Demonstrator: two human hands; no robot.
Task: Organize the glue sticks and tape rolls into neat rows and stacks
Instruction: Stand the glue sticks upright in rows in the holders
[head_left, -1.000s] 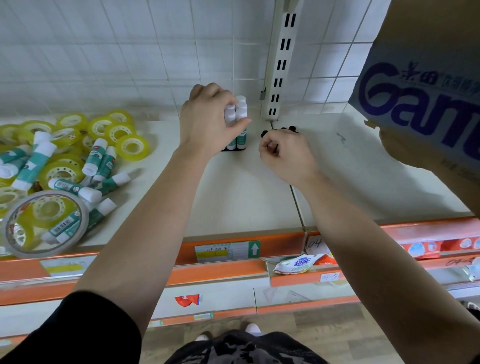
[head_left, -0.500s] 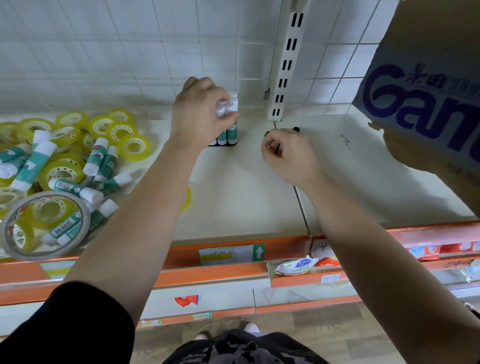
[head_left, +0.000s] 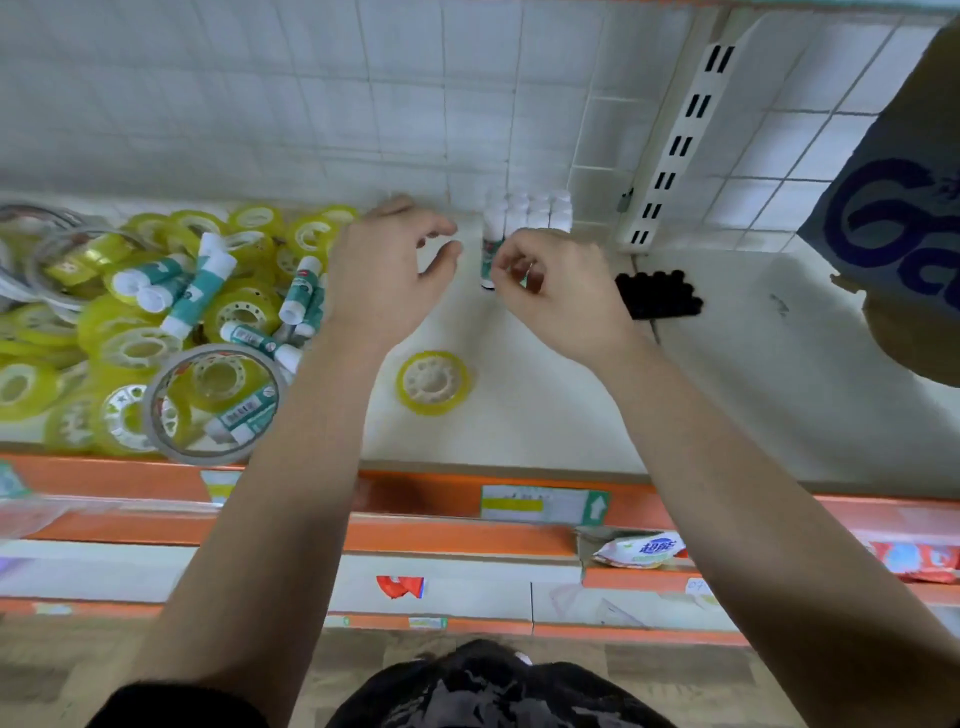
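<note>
At the upper centre of the head view, against the tiled wall, a small block of glue sticks (head_left: 527, 215) stands upright with caps touching, and that is where trouble could start. Being tall and narrow, they would likely topple one into another if a knuckle of the right hand (head_left: 558, 293) knocks the front stick (head_left: 489, 260), which stands slightly proud of the block. That hand's fingers are curled right beside this stick; whether they pinch it I cannot tell. The left hand (head_left: 387, 270) hovers just left of the block, fingers relaxed and spread, holding nothing. A careless sweep of its forearm could push the lone tape roll (head_left: 434, 383), lying flat on the shelf (head_left: 545, 426) at centre. At middle left, loose sticks (head_left: 200, 296) with white caps and teal labels lie jumbled among yellow tape rolls (head_left: 135, 345), unsorted.
</note>
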